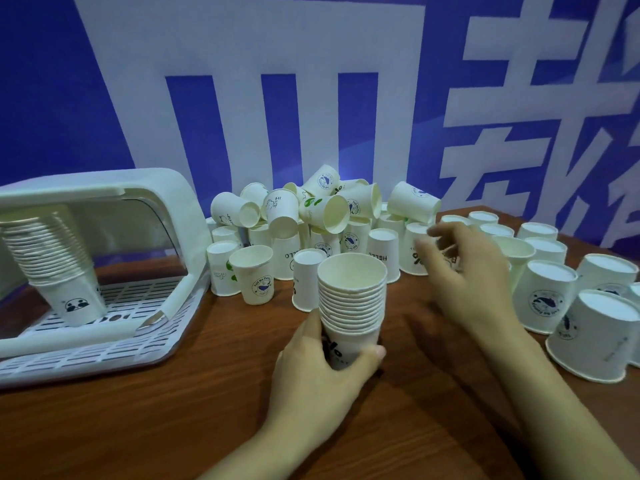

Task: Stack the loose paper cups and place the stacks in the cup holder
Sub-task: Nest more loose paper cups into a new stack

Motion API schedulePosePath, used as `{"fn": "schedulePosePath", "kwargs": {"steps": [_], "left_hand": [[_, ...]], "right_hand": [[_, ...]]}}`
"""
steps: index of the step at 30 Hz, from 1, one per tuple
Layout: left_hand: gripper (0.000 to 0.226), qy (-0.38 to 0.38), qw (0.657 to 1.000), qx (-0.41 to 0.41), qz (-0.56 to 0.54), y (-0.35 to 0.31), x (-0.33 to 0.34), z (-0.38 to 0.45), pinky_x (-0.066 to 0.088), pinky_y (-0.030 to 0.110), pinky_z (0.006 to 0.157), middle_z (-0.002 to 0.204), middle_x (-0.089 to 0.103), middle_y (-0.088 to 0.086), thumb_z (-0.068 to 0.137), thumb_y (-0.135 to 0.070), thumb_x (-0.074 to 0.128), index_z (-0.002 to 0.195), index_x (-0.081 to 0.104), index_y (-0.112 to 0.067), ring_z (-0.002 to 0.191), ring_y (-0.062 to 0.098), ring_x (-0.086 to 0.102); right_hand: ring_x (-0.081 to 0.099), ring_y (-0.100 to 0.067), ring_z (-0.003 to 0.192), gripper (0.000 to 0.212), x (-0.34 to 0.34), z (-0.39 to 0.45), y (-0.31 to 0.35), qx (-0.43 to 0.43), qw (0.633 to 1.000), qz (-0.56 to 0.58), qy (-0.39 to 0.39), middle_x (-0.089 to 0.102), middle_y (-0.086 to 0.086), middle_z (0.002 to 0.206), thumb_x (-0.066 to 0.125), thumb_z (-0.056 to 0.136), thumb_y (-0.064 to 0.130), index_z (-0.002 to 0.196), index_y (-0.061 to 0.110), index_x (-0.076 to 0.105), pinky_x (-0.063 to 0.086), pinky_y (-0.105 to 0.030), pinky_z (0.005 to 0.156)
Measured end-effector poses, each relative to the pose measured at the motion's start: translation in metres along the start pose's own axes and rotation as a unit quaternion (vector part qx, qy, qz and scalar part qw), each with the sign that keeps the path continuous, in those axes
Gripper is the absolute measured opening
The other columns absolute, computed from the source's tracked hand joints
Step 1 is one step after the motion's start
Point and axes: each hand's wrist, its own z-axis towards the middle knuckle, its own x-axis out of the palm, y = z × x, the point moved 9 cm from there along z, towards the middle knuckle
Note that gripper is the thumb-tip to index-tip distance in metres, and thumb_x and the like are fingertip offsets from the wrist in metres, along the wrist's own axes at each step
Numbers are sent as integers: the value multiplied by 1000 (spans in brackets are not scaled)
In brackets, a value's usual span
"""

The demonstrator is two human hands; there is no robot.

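Note:
My left hand (322, 372) grips the bottom of an upright stack of white paper cups (351, 296) standing on the brown table. My right hand (460, 271) hovers blurred with fingers spread, empty, over upside-down loose cups (417, 251) right of the stack. A heap of loose cups (311, 209) lies behind, some on their sides. The white cup holder (104, 202) stands at the left. A tall stack of cups (55, 258) leans inside it on the slotted tray.
More upside-down cups (602, 334) cover the right side of the table. One upright single cup (254, 271) stands left of my held stack. A blue and white banner wall (311, 81) closes the back. Bare wooden tabletop (138, 427) lies near me.

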Motion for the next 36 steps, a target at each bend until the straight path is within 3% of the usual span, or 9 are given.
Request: {"fn": "schedulePosePath", "kwargs": {"steps": [4,7,11,16,21,26,30,33,36], "left_hand": [[54,3,1000,0,-8,0,0,0,56,31,88,106,71,-28,63,-71,74,108,64,-43,99,-7,66],[52,7,1000,-3,-11,1,0,0,57,32,87,105,71,-28,64,-69,75,107,64,-43,98,-7,66],[52,12,1000,-10,-19,2,0,-1,56,31,88,105,71,-29,62,-67,76,108,64,-46,99,-8,66],[50,17,999,-7,-35,0,0,-1,50,19,84,107,69,-37,61,-66,79,107,64,-52,101,-12,64],[56,11,999,1,-36,-3,0,0,48,13,83,107,70,-36,57,-69,75,108,65,-48,101,-14,64],[54,5,1000,5,-27,-3,-1,0,49,15,82,107,70,-35,58,-68,75,108,65,-48,101,-12,64],[56,0,1000,3,-19,-1,0,1,55,29,89,108,72,-30,60,-66,78,111,66,-46,102,-7,67],[54,5,1000,4,-20,-1,1,1,55,31,91,108,72,-29,62,-65,78,111,65,-47,102,-6,67],[52,7,1000,5,-21,-2,1,0,55,28,89,106,72,-31,61,-65,77,108,65,-47,101,-8,66]], "right_hand": [[28,-40,138,50,-14,4,-38,122,934,-331,52,46,-18,147,67,87,50,122,13,70,31,-51,107],[18,-42,144,49,-6,-2,-43,153,905,-379,118,38,-19,154,74,83,47,117,12,67,28,-49,110],[35,-37,132,79,3,-4,-31,130,903,-390,127,50,-12,143,73,85,49,150,22,35,33,-47,102],[40,-36,130,69,11,-10,-30,148,928,-303,161,45,-15,138,70,86,59,143,25,53,44,-44,101],[64,-35,103,60,15,-8,-27,133,958,-207,147,72,-12,109,53,88,74,108,20,69,49,-39,81],[66,-29,95,82,37,-24,-41,151,907,-250,303,71,-9,99,27,84,90,92,21,70,50,-39,78],[67,-17,74,74,37,-19,-36,170,928,-109,314,71,-1,78,60,64,90,83,19,69,51,-33,67],[70,-18,78,67,24,-10,-35,199,959,-38,199,68,2,89,91,57,63,97,21,58,59,-38,68],[63,-5,80,62,16,-7,-26,189,975,45,111,62,10,94,92,66,42,110,22,54,54,-28,65]]}}
